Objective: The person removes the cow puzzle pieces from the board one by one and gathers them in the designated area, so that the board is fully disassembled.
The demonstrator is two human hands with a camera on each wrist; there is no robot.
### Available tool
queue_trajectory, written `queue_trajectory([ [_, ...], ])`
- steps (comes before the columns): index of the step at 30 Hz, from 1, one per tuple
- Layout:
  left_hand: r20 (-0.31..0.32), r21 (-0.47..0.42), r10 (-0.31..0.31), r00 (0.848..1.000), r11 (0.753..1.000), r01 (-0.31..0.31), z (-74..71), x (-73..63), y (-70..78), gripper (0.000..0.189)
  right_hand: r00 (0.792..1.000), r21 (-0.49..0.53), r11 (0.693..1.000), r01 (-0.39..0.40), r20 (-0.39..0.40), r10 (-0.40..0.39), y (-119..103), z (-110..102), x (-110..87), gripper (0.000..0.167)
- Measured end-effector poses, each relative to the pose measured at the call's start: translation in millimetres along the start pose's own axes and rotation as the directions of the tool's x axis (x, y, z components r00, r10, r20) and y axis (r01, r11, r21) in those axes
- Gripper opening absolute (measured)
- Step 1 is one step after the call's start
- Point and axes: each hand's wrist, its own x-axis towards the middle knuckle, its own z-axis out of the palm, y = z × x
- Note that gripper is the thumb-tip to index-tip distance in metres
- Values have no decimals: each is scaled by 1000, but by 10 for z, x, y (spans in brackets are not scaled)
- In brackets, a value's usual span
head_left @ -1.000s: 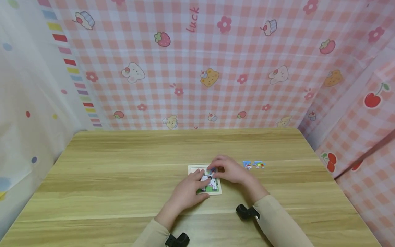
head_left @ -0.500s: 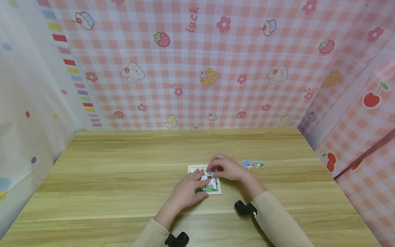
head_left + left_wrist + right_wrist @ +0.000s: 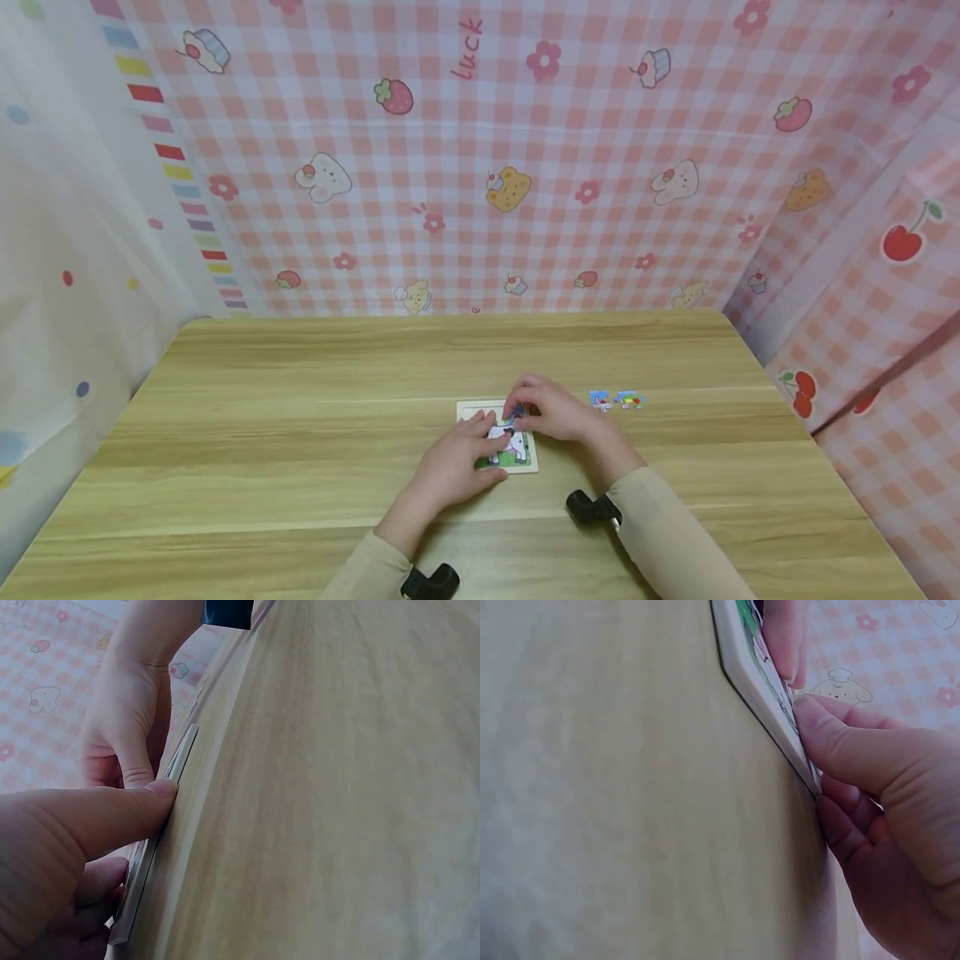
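Well, cow puzzle (image 3: 518, 450) looks part-filled; left hand (image 3: 457, 461) resting outstretched, right hand (image 3: 557, 411) pinching one piece (image 3: 517, 413), two loose pieces (image 3: 628, 400) left.

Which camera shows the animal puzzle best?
The head view: the animal puzzle shows its picture from above, partly covered by the left hand and right hand. The left wrist view shows mainly its edge; the right wrist view, its edge and a sliver of picture.

Head view from above, farther off, facing forward and down, wrist views low, close, tilted, both sharing the puzzle frame (image 3: 739, 664)
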Motion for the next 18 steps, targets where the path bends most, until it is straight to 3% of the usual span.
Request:
queue_trajectory([
  [18,-5,0,-1,1000,1000,1,2,7,-2,50,996,2,999,-54,-77,54,-61,27,-41,17],
])
